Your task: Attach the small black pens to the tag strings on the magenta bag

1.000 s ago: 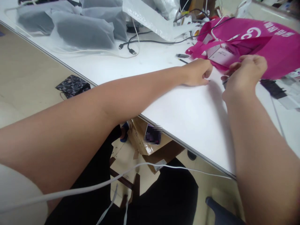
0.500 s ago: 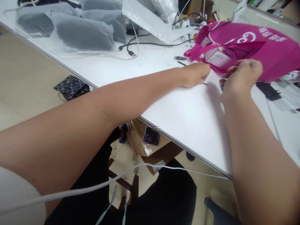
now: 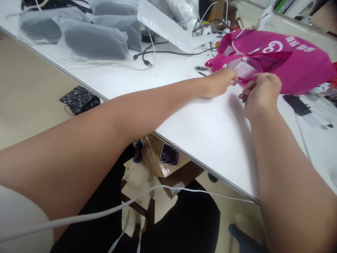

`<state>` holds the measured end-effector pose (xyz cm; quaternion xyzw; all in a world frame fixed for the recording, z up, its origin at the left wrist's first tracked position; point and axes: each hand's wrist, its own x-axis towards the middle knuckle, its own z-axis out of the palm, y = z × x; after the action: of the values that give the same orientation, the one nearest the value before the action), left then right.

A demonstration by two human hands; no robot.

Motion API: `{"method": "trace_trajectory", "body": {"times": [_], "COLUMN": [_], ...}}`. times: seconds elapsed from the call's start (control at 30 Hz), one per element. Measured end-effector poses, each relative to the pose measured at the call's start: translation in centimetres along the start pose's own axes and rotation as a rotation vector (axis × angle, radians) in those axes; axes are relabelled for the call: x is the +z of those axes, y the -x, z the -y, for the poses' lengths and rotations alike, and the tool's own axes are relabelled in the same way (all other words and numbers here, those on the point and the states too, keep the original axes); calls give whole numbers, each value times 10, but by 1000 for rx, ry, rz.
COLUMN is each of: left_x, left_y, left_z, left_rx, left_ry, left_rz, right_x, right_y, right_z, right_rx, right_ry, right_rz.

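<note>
My left hand [image 3: 222,82] is closed over the white table [image 3: 207,123], thumb and fingers pinched on a thin grey rod [image 3: 238,81] whose tip sticks out to the right. What kind of rod it is I cannot make out. Just to its right, my right hand [image 3: 264,91] has its fingers curled in around a small dark piece [image 3: 244,99], mostly hidden by the fingers. A small gap separates the two hands. Right behind them lies a pink bag [image 3: 302,66] with a white box [image 3: 240,67] in its mouth.
Behind my left wrist lie a dark pen-like thing [image 3: 201,68] and black cables [image 3: 179,53]. Grey pouches [image 3: 94,38] cover the far left. Black and white flat pieces [image 3: 297,104] lie at right. A white cable [image 3: 105,212] crosses above my lap; a cardboard box [image 3: 155,154] stands under the table.
My right hand has moved left and slightly down, closer to my left hand. The grey rod in my left hand now points up and right instead of lying low near the table.
</note>
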<state>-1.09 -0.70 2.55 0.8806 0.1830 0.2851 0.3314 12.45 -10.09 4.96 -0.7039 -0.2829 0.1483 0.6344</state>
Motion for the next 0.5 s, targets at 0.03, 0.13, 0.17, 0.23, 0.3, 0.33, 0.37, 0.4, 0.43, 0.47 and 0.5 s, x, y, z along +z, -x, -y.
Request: {"method": "trace_trajectory", "body": {"times": [0.03,0.13,0.17,0.23,0.3,0.33,0.37,0.4,0.43,0.47,0.5], "left_x": [-1,-1,-2,-3,-5,-7,-8,-10,-12,-14,-16], "left_y": [0,-6,-8,-11,-10,-9,-8,-7,-7,-7,-8], "left_z": [-3,-7,-8,-10,-15,-17,-21,-23,-26,-28,-29], "left_rx": [-25,-83,-103,-138,-131,-101,-66,-45,-46,-67,-101], "left_ry": [53,261,312,362,396,427,465,506,540,552,514], "left_rz": [-29,-145,-179,-229,-253,-254,-257,-270,-292,-313,-290], "right_x": [1,0,-1,-1,0,0,0,1,0,-1,-2], "right_y": [7,18,20,23,26,27,28,28,28,28,27], "right_z": [3,4,3,2,1,1,1,1,2,2,2], "right_rx": [13,-32,-51,-64,-50,-38,-25,-8,10,29,47], "right_ry": [-19,-47,-44,-30,-17,-8,7,27,51,73,88], "right_rz": [24,138,177,240,285,300,318,342,370,404,444]}}
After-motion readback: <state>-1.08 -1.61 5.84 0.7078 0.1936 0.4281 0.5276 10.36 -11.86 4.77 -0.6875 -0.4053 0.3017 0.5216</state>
